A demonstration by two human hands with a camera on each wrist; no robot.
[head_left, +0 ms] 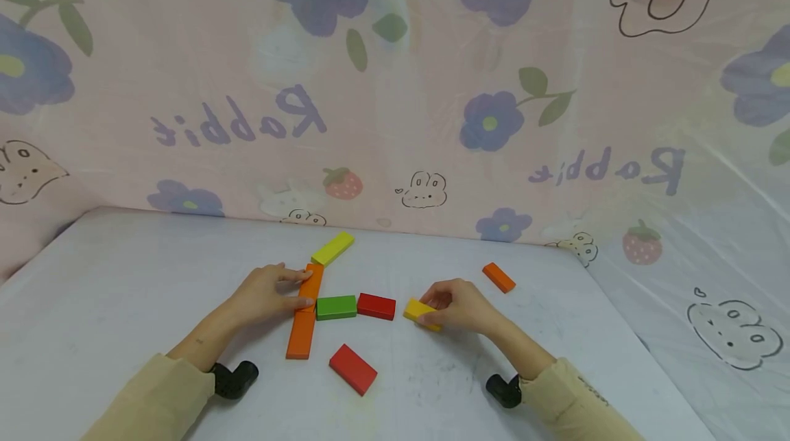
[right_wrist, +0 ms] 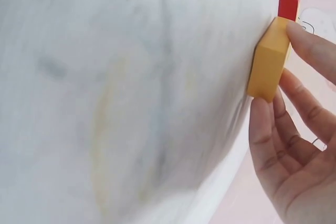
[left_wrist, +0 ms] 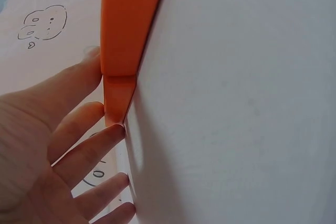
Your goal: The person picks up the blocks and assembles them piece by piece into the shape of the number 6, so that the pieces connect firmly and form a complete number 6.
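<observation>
Two orange blocks lie end to end in the head view. My left hand (head_left: 265, 297) reaches them from the left, thumb and forefinger stretched out onto the farther orange block (head_left: 313, 288). Its thumb is close to the seam with the nearer orange block (head_left: 300, 336). In the left wrist view the other fingers spread past the far end of the row. My right hand (head_left: 465, 307) pinches a yellow block (right_wrist: 268, 61) between thumb and fingers, low over the table. A green block (head_left: 336, 308) sits against the orange row, and a red block (head_left: 376, 306) follows it, pointing toward the yellow one.
A lime-yellow block (head_left: 333, 247) lies slanted at the far end of the orange row. Nearer me is another red block (head_left: 353, 370); an orange block (head_left: 498, 277) lies at the right. A patterned curtain (head_left: 395, 118) hangs behind the white table (head_left: 123, 276).
</observation>
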